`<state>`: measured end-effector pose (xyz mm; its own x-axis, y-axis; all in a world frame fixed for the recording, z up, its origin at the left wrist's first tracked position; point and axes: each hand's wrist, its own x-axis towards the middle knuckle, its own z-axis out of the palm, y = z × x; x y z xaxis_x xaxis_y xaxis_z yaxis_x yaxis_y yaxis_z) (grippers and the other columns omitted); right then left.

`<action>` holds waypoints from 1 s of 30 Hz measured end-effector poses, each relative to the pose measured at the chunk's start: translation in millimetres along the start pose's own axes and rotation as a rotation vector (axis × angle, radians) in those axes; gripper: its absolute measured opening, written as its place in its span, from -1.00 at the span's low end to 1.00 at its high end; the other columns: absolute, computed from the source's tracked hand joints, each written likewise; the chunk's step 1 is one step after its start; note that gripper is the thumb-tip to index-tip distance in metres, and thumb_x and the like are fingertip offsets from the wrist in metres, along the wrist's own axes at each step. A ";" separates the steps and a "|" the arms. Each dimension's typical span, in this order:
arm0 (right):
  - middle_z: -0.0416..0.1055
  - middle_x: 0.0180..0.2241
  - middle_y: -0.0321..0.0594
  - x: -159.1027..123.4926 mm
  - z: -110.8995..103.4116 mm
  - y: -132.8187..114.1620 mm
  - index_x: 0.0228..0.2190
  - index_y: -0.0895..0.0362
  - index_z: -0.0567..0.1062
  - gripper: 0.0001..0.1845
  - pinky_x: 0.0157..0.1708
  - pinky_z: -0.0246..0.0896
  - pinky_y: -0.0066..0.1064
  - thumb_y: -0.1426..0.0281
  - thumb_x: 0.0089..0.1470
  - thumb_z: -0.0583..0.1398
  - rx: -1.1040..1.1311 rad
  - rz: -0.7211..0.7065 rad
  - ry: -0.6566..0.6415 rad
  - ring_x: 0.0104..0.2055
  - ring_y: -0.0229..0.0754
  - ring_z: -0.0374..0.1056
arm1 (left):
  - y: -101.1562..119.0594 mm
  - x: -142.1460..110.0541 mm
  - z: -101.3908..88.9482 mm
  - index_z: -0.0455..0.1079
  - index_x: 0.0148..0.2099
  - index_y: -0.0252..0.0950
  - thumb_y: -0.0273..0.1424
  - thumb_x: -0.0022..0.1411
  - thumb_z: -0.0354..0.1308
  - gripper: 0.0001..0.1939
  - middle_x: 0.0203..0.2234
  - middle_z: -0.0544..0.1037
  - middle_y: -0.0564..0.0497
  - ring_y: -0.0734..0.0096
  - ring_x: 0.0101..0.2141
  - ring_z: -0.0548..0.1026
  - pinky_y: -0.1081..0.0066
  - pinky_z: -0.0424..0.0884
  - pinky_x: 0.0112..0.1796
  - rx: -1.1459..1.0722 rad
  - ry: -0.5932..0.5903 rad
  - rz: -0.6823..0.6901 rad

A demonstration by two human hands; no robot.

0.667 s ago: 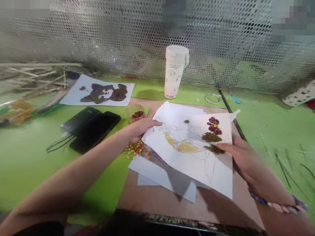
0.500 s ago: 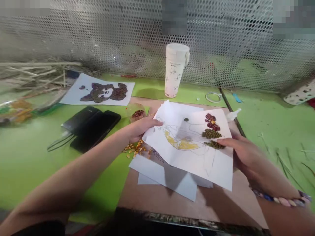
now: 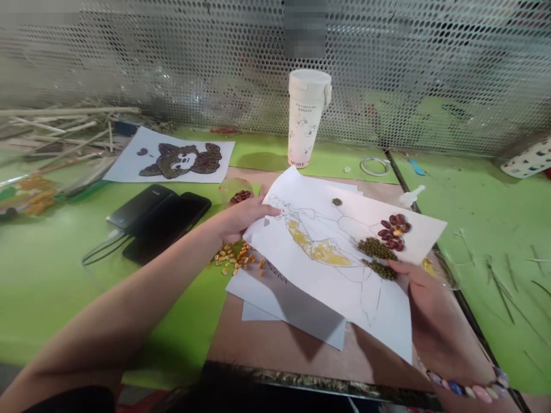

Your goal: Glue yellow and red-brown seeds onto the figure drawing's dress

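A white sheet of paper [image 3: 327, 287] with a pencil figure drawing is held up above the table between both hands. Yellow patches [image 3: 327, 252] cover part of the figure. Small green beans [image 3: 375, 249] and dark red beans [image 3: 395, 230] lie in clusters near its right side. My left hand [image 3: 245, 219] pinches the left edge, thumb on top. Gripping the right edge is my right hand [image 3: 430, 298], its thumb beside the lower green cluster; its other fingers are hidden below the sheet. Loose corn kernels [image 3: 236, 258] lie under my left hand, close to a small cup of red beans [image 3: 239, 195].
More white sheets [image 3: 293, 315] lie on a brown board [image 3: 275, 364]. A white tumbler [image 3: 306, 120] stands behind. On the left are a power bank [image 3: 142, 209], a phone [image 3: 172, 229], a bean picture [image 3: 185, 163] and dry stalks [image 3: 55, 129]. A mesh panel [image 3: 215, 69] closes the back.
The sheet's right side has swung toward me and tilted, showing more of its far right corner. My right hand has moved down and nearer; my left hand stays about where it was.
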<state>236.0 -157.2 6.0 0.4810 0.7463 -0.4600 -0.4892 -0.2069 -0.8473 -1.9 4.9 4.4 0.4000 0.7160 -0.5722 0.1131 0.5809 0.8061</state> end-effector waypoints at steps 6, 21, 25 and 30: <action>0.58 0.01 -0.12 -11.0 -2.1 20.5 -0.02 0.08 0.59 -0.48 0.15 0.34 0.03 0.34 -0.10 0.30 0.169 0.029 0.126 0.13 0.12 0.44 | -0.5 3.1 -5.6 0.53 -0.14 -0.41 -0.36 0.14 0.27 -0.74 -0.31 0.68 -0.17 0.25 -0.37 0.62 0.36 0.56 -0.33 -0.196 -0.048 -0.001; 0.55 0.06 -0.20 -6.6 -5.7 39.2 0.10 -0.02 0.51 -0.39 0.20 0.29 0.03 0.31 -0.04 0.34 0.159 -0.093 0.283 0.09 0.03 0.47 | -17.8 2.3 15.4 0.41 0.19 -0.24 0.34 0.17 -0.10 -0.12 -0.01 0.60 -0.17 -0.10 0.10 0.46 0.13 0.42 0.00 -0.341 -0.384 0.225; 0.55 0.05 -0.17 -13.3 1.6 31.9 0.09 0.00 0.51 -0.40 0.12 0.39 0.02 0.33 -0.04 0.34 0.197 -0.047 0.284 0.08 0.05 0.48 | -34.8 -7.5 38.1 0.41 0.16 -0.25 0.28 0.18 0.03 -0.20 0.08 0.54 -0.15 -0.01 0.11 0.43 0.21 0.41 -0.02 -0.377 -0.320 0.359; 0.48 0.14 -0.24 -14.9 1.0 33.3 0.16 -0.05 0.45 -0.32 0.16 0.36 -0.11 0.34 -0.05 0.35 0.236 -0.012 0.268 0.14 -0.03 0.44 | -43.9 -18.3 48.8 0.39 0.12 -0.13 -0.08 0.11 0.38 -0.43 0.15 0.48 -0.02 0.26 0.01 0.45 0.35 0.43 -0.11 -0.432 -0.160 0.385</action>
<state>211.8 -174.6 -15.2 0.6465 0.5488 -0.5299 -0.6218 -0.0235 -0.7829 30.2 -52.6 -13.2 0.4745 0.8586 -0.1938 -0.4341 0.4198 0.7971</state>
